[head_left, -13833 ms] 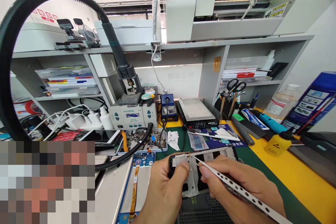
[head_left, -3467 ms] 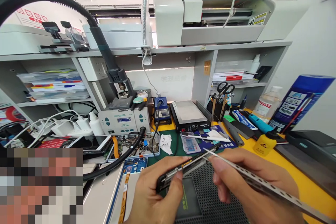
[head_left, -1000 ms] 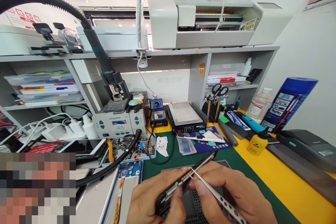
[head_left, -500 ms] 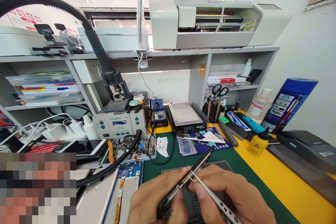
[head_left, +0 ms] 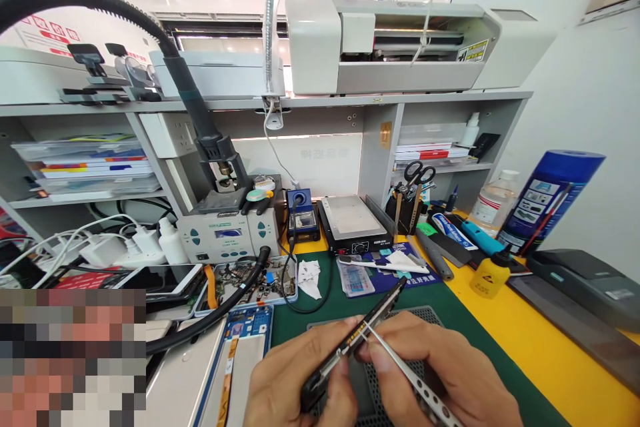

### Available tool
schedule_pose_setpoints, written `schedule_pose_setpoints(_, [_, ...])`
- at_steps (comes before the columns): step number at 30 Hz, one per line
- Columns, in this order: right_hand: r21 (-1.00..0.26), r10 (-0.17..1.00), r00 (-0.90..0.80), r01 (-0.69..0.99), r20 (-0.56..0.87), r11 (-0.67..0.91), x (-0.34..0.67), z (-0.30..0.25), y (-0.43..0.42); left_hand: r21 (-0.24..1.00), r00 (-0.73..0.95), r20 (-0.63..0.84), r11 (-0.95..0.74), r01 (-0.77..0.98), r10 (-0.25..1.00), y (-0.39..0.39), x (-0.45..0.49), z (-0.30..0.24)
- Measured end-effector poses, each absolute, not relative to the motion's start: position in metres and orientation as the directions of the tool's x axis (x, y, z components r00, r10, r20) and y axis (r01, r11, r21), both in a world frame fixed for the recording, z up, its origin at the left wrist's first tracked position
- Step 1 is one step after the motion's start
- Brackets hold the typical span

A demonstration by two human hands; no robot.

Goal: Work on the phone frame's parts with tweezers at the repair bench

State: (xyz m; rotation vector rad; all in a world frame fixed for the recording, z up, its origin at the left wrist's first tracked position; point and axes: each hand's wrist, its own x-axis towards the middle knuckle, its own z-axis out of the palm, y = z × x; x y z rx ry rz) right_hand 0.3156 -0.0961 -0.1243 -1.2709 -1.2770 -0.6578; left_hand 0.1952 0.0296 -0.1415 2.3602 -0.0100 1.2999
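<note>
A black phone [head_left: 320,383] with its edge towards me is gripped in my left hand [head_left: 295,370], thumb in front and fingers behind. Small gold and white parts show along its open side. My right hand [head_left: 440,360] is closed around silver metal tweezers [head_left: 415,380] with a row of round holes. The tweezer tips meet the phone's edge near its middle; whether they pinch a part is too small to tell. Right fingertips sit close to or against the phone. Below both hands lies a dark perforated mat [head_left: 425,317].
To the left lie an opened blue-framed phone [head_left: 267,327] and a tray of circuit boards [head_left: 240,283], crossed by a black hose [head_left: 220,313]. Behind stands a flat heating plate [head_left: 355,220]. A yellow bottle [head_left: 490,277] and a blue spray can [head_left: 550,200] stand at right.
Almost nothing differs. The tweezers and my right hand have shifted very slightly against the phone's edge, and both hands keep their holds.
</note>
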Motion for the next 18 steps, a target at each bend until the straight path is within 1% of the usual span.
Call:
schedule_pose_setpoints(1, [-0.301,0.254,0.234,0.915,0.939,0.268,0.3167,-0.1251,-0.0957,0.388,0.558,0.802,-0.897,-0.212,0.215,0.0288,0.1956,-0.1411])
schedule_pose_setpoints(4, [-0.323,0.352,0.222,0.91,0.909,0.261,0.3191,-0.126,-0.0959,0.423,0.535,0.805,-0.88,-0.215,0.255,0.0265,0.1973,-0.1398])
schedule_pose_setpoints(5, [-0.321,0.352,0.22,0.91,0.91,0.262,0.3195,-0.1264,-0.096,0.427,0.53,0.807,-0.877,-0.221,0.259,0.026,0.198,-0.1392])
schedule_pose_setpoints(6, [-0.301,0.319,0.209,0.914,0.924,0.273,0.3198,-0.1272,-0.0957,0.428,0.53,0.807,-0.876,-0.224,0.259,0.0256,0.1985,-0.1385])
schedule_pose_setpoints(8, [-0.302,0.284,0.224,0.914,0.932,0.271,0.3199,-0.1297,-0.0943,0.422,0.534,0.808,-0.877,-0.228,0.25,0.0256,0.1991,-0.1373])
schedule_pose_setpoints(12, [-0.308,0.254,0.238,0.907,0.937,0.287,0.3189,-0.1347,-0.0908,0.408,0.534,0.812,-0.883,-0.231,0.236,0.0267,0.1984,-0.1365])
schedule_pose_setpoints(15, [-0.302,0.254,0.231,0.907,0.939,0.293,0.3182,-0.1347,-0.0907,0.402,0.535,0.814,-0.884,-0.24,0.225,0.0273,0.198,-0.1363])
schedule_pose_setpoints(18, [-0.325,0.267,0.251,0.901,0.93,0.287,0.318,-0.1335,-0.0912,0.409,0.546,0.807,-0.881,-0.239,0.227,0.0264,0.1982,-0.1351])
